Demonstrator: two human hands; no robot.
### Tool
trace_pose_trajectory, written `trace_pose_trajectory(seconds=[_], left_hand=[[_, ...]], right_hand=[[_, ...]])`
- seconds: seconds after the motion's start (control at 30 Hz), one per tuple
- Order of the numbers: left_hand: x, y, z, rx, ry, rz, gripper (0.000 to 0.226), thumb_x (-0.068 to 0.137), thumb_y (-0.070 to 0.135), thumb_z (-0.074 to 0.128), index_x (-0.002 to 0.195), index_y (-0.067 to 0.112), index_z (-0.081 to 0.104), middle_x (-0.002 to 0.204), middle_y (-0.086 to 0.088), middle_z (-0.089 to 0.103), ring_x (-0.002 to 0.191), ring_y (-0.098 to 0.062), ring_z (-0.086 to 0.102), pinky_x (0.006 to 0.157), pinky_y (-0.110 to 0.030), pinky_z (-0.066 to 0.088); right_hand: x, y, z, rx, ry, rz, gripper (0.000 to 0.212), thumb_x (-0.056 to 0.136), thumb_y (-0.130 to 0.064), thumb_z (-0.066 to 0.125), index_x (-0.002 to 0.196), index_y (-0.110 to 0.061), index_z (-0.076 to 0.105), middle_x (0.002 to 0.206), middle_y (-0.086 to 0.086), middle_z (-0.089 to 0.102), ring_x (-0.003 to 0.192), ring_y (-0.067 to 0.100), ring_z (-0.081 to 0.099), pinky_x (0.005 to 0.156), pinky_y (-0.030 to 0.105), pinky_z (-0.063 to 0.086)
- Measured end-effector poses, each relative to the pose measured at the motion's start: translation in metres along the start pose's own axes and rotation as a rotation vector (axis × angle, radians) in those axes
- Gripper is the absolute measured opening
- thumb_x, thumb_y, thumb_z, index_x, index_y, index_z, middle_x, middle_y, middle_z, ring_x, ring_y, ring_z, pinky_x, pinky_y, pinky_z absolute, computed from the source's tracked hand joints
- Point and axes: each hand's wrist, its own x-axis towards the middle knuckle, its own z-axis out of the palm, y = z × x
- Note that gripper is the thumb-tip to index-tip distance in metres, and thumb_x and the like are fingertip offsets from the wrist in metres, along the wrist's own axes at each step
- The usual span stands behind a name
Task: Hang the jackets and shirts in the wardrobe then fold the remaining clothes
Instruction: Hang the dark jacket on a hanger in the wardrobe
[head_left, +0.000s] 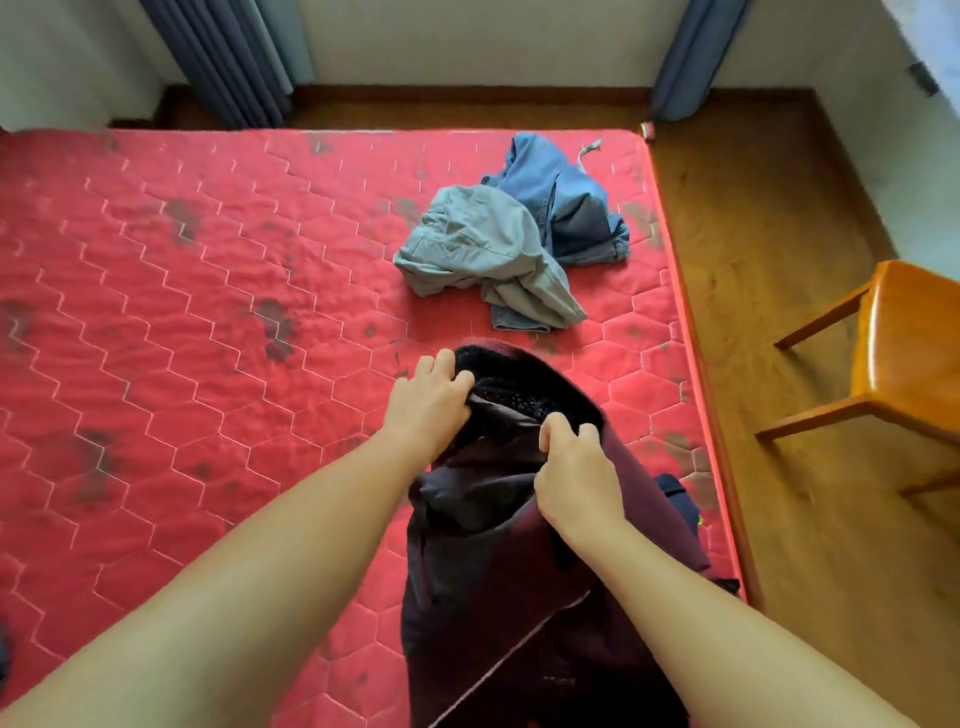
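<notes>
Head view: left hand and right hand pinch one maroon jacket; two crumpled garments lie beyond.

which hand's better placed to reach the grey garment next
Probably the left hand: it grips the dark jacket farther forward, nearer the grey garment, than the right hand, which also grips it.

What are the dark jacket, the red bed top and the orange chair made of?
The dark maroon jacket looks like matte woven cloth. Its collar is black and fuzzy, maybe fleece, and its lining looks smooth. The red quilted mattress seems to be padded fabric stitched in hexagons. The orange-brown wooden chair looks like glossy varnished wood.
</notes>
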Motion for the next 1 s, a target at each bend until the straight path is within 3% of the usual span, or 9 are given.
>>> trace_pose_trajectory(seconds=[0.13, 0.27, 0.4, 0.5, 0.6, 0.67, 0.73, 0.87, 1.0], left_hand=[[-0.031, -0.008, -0.069, -0.181, 0.106, -0.100, 0.018, 0.094, 0.025, 0.048, 0.108, 0.014, 0.049, 0.112, -0.009, 0.058, 0.109, -0.035, 0.053, 0.076, -0.045, 0.043], [-0.058, -0.016, -0.147, -0.442, 0.252, -0.179, 0.005, 0.095, 0.017, 0.043, 0.097, 0.016, 0.039, 0.097, -0.016, 0.064, 0.090, -0.042, 0.059, 0.068, -0.045, 0.042], [-0.088, -0.018, -0.215, -0.613, 0.346, -0.160, 0.013, 0.100, 0.017, 0.037, 0.094, 0.027, 0.032, 0.085, -0.007, 0.056, 0.083, -0.039, 0.060, 0.066, -0.039, 0.035], [-0.106, -0.010, -0.267, -0.678, 0.477, -0.132, 0.004, 0.103, 0.019, 0.038, 0.101, 0.019, 0.041, 0.083, -0.008, 0.057, 0.083, -0.038, 0.062, 0.066, -0.037, 0.034], [-0.122, -0.005, -0.320, -0.690, 0.561, -0.058, 0.009, 0.102, 0.022, 0.046, 0.108, 0.016, 0.046, 0.086, -0.013, 0.064, 0.084, -0.039, 0.064, 0.068, -0.039, 0.042], [-0.134, -0.004, -0.355, -0.660, 0.583, 0.009, 0.016, 0.098, 0.026, 0.056, 0.108, 0.018, 0.046, 0.086, -0.011, 0.067, 0.084, -0.037, 0.064, 0.073, -0.040, 0.047], [-0.148, -0.008, -0.391, -0.561, 0.589, 0.071, 0.030, 0.093, 0.035, 0.067, 0.105, 0.020, 0.044, 0.084, -0.007, 0.065, 0.081, -0.035, 0.062, 0.073, -0.039, 0.047], [-0.180, -0.026, -0.454, -0.263, 0.526, 0.153, 0.060, 0.079, 0.050, 0.079, 0.110, 0.024, 0.035, 0.088, -0.003, 0.061, 0.080, -0.031, 0.060, 0.075, -0.041, 0.050], [-0.202, -0.048, -0.505, 0.045, 0.498, 0.190, 0.063, 0.078, 0.030, 0.083, 0.115, 0.019, 0.033, 0.098, -0.007, 0.063, 0.087, -0.030, 0.063, 0.077, -0.047, 0.054]], right_hand=[[-0.018, -0.040, -0.060, -0.022, 0.131, -0.081, 0.035, 0.084, 0.003, 0.043, 0.112, -0.018, 0.042, 0.098, 0.011, 0.050, 0.084, 0.039, 0.059, 0.068, 0.040, 0.040], [-0.045, -0.077, -0.116, -0.155, 0.198, -0.239, 0.043, 0.088, -0.002, 0.043, 0.128, -0.014, 0.033, 0.103, 0.017, 0.055, 0.087, 0.041, 0.061, 0.065, 0.040, 0.035], [-0.078, -0.111, -0.172, -0.285, 0.194, -0.310, 0.048, 0.090, -0.005, 0.042, 0.135, -0.012, 0.026, 0.112, 0.020, 0.057, 0.097, 0.042, 0.063, 0.067, 0.040, 0.038], [-0.102, -0.131, -0.210, -0.296, 0.239, -0.344, 0.045, 0.093, -0.019, 0.046, 0.133, -0.014, 0.026, 0.114, 0.019, 0.061, 0.100, 0.042, 0.064, 0.070, 0.041, 0.042], [-0.127, -0.146, -0.245, -0.328, 0.326, -0.367, 0.063, 0.094, -0.035, 0.056, 0.143, -0.019, 0.021, 0.113, 0.015, 0.065, 0.100, 0.040, 0.066, 0.074, 0.045, 0.050], [-0.145, -0.154, -0.268, -0.385, 0.374, -0.375, 0.081, 0.093, -0.038, 0.063, 0.153, -0.026, 0.009, 0.113, 0.011, 0.065, 0.097, 0.035, 0.067, 0.071, 0.044, 0.054], [-0.158, -0.163, -0.292, -0.496, 0.426, -0.359, 0.085, 0.094, -0.022, 0.062, 0.156, -0.027, 0.003, 0.109, 0.007, 0.066, 0.093, 0.032, 0.068, 0.072, 0.043, 0.057], [-0.180, -0.181, -0.342, -0.600, 0.574, -0.373, 0.064, 0.091, -0.005, 0.057, 0.144, -0.018, 0.023, 0.095, 0.007, 0.065, 0.075, 0.030, 0.062, 0.059, 0.037, 0.046], [-0.203, -0.210, -0.388, -0.645, 0.720, -0.471, 0.044, 0.091, -0.002, 0.056, 0.127, -0.013, 0.033, 0.090, 0.009, 0.052, 0.067, 0.031, 0.051, 0.059, 0.039, 0.042]])
